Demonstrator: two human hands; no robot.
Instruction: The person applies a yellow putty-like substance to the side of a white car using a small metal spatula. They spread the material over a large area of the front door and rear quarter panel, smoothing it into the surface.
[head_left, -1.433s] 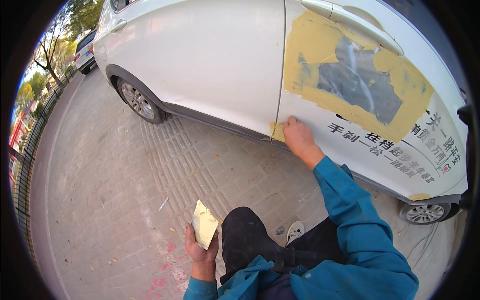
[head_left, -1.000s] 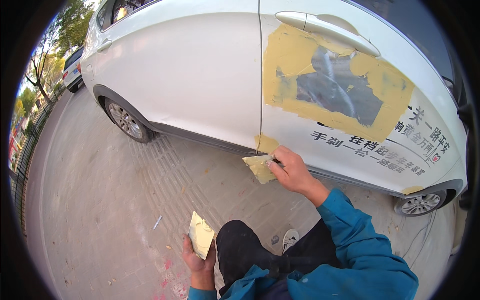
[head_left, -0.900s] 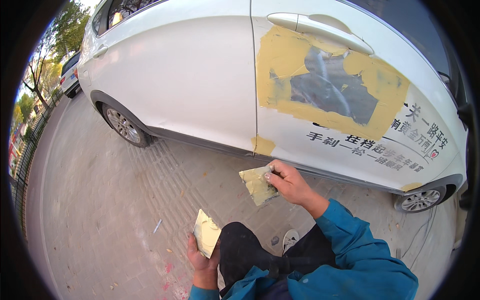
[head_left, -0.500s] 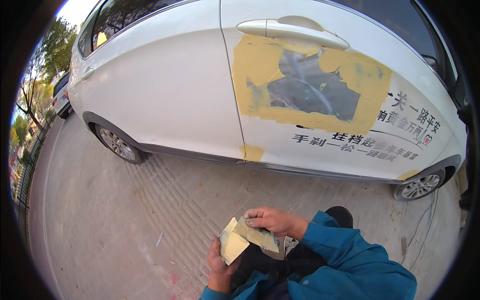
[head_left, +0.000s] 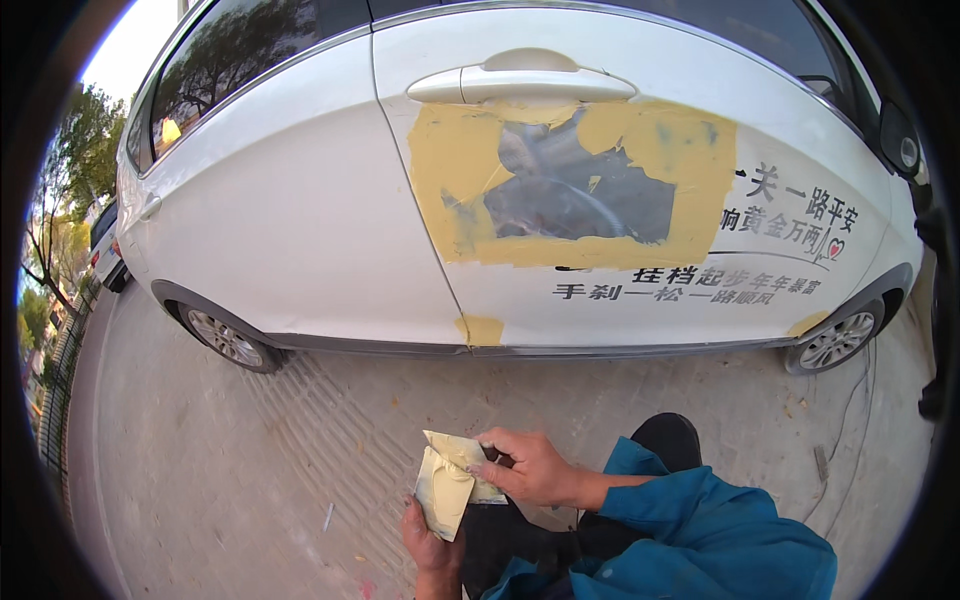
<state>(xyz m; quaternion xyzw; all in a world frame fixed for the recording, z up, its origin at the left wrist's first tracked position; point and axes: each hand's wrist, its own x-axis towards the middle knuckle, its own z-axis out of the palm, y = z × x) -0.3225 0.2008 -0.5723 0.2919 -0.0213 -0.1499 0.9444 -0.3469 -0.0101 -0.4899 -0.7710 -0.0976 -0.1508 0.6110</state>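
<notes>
Below the car, my left hand (head_left: pixel 428 543) grips a small flat board (head_left: pixel 440 510) smeared with pale yellow putty. My right hand (head_left: pixel 535 470) pinches a thin putty spreader (head_left: pixel 448 442), also coated yellow, which lies across the board's upper part. A ridge of putty shows where the two meet. Ahead stands a white car door (head_left: pixel 580 325) with a large patch of dried-looking yellow putty (head_left: pixel 440 170) under its door handle (head_left: pixel 530 88). Inside that patch is a bare grey metal area (head_left: pixel 580 195) with shiny streaks.
Smaller putty spots sit at the door's lower rear corner (head_left: pixel 482 331) and near the front wheel (head_left: pixel 838 342). A thin cable (head_left: pixel 850 440) runs over the paving at the right. Far left are a fence (head_left: pixel 60 390) and another car (head_left: pixel 107 250).
My right hand has drawn the spreader leftward and turned it over the board, bunching the putty into a ridge. The head view has shifted, so the door's putty patch appears farther left.
</notes>
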